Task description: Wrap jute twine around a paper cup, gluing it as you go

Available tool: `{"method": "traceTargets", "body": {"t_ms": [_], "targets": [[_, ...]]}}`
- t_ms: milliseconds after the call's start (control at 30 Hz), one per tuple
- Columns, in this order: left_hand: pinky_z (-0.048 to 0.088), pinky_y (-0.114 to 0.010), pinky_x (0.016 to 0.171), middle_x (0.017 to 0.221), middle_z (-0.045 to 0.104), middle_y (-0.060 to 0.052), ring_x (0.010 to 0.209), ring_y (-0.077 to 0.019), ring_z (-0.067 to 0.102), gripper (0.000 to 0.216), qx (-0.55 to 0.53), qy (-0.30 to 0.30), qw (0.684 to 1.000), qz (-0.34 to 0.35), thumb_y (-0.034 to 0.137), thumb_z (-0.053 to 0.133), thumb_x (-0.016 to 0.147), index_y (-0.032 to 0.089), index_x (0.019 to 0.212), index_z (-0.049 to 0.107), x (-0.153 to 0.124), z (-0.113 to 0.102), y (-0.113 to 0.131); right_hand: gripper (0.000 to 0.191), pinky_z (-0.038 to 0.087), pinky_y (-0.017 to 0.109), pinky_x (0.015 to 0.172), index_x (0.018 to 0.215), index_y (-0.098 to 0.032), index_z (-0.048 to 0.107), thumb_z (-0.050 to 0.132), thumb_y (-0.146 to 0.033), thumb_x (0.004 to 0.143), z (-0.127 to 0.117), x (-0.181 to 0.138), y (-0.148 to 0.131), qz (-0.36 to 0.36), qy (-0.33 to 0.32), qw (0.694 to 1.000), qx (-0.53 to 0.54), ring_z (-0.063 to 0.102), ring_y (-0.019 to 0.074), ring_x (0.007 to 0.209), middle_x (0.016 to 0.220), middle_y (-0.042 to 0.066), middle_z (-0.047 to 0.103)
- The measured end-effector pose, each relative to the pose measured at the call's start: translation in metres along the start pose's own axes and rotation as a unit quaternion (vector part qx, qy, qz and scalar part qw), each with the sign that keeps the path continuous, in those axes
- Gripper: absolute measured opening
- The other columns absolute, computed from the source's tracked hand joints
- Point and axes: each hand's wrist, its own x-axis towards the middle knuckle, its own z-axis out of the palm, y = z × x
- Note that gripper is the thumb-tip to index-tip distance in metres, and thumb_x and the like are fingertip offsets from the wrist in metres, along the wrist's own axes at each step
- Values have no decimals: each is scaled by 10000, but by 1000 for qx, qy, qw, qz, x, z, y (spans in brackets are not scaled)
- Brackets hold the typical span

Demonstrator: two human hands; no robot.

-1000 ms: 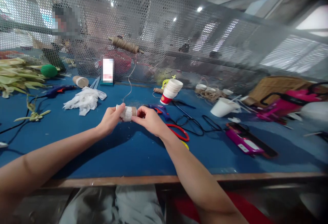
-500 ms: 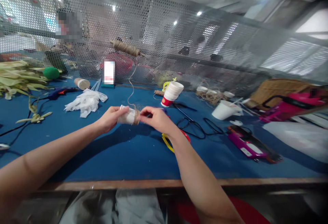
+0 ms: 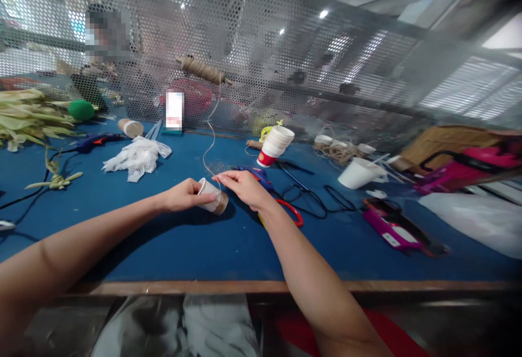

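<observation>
My left hand (image 3: 184,196) is closed around a white paper cup (image 3: 209,196), which lies tilted with its mouth toward the upper left. Brown twine is wound around the cup's base end. Just above the cup, my right hand (image 3: 240,185) pinches the twine (image 3: 211,148) between thumb and fingers. From there the strand runs up to a spool of twine (image 3: 203,71) mounted at the mesh panel. Behind the right hand a blue glue gun (image 3: 261,176) is partly hidden, and red-handled scissors (image 3: 294,213) lie beside the right wrist.
A stack of paper cups (image 3: 276,146) stands behind my right hand. Crumpled white material (image 3: 138,157) and another glue gun (image 3: 100,140) lie left. Right are a white cup (image 3: 356,173), black cable (image 3: 322,210) and a purple device (image 3: 391,227). A perforated metal panel (image 3: 261,68) borders the back.
The cup has tipped, its wrapped end now lower and turned toward me. My right hand has moved from the cup's wrapped end to above it, drawing the twine.
</observation>
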Motion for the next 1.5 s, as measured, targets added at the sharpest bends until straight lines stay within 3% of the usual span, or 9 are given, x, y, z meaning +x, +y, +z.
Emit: {"method": "traceTargets", "body": {"t_ms": [267,433,667,800,900,1033,1267,1400,1500], "targets": [[144,-238,428,416,344,34,415,-67,233,575,18,71,994,-85,605,380,722,95,547,581,2,5,0,425,383,319,855,912,-150,649,385,-469,819,11,-1,-6,-76,-41,996,7,558,165,913,937,69,640],[138,-240,427,423,330,48,414,-63,222,473,12,115,987,-108,554,460,687,107,586,579,3,11,4,581,364,318,881,851,-146,662,242,-547,829,14,-3,-11,-93,-27,995,-32,549,162,926,929,86,630],[170,-227,411,388,353,49,383,-60,254,340,-17,155,980,-126,410,460,680,133,487,498,8,14,-2,513,370,300,870,896,-155,641,270,-505,846,17,-7,-17,-141,-22,983,-119,538,158,950,960,86,617],[258,-218,435,459,508,2,434,-92,399,329,-22,146,984,-102,386,465,685,96,605,599,8,14,-8,417,428,279,729,901,-140,625,352,-448,836,-13,4,-12,-40,90,974,-205,585,168,825,876,87,647],[297,-217,454,508,561,-23,477,-110,454,361,-2,135,987,-82,399,462,701,85,626,625,6,14,-11,276,417,282,688,880,-145,622,441,-337,798,-51,15,0,87,178,905,-376,590,195,801,844,95,651],[292,-213,448,482,532,-14,451,-93,418,406,26,135,988,-67,426,449,716,79,597,624,6,12,-13,68,405,296,577,604,-127,601,616,-191,623,-82,24,28,216,131,862,-440,600,260,713,677,140,633],[359,-224,511,547,577,-35,498,-110,478,402,15,129,989,-69,428,455,711,76,642,638,7,8,-13,81,401,282,562,559,-167,548,626,-151,576,-80,26,54,235,160,873,-397,591,244,721,662,108,627],[392,-233,564,588,604,-44,552,-129,521,396,13,129,990,-59,438,466,702,87,636,637,7,5,-13,112,410,254,549,725,-162,560,594,-181,619,-79,20,38,199,205,895,-342,580,181,676,728,72,623],[382,-230,542,567,586,-37,539,-122,498,401,34,146,987,-49,436,449,713,89,626,629,6,2,-12,155,414,222,513,782,-156,536,588,-227,655,-72,9,12,144,211,948,-189,540,112,569,670,31,590]]}}
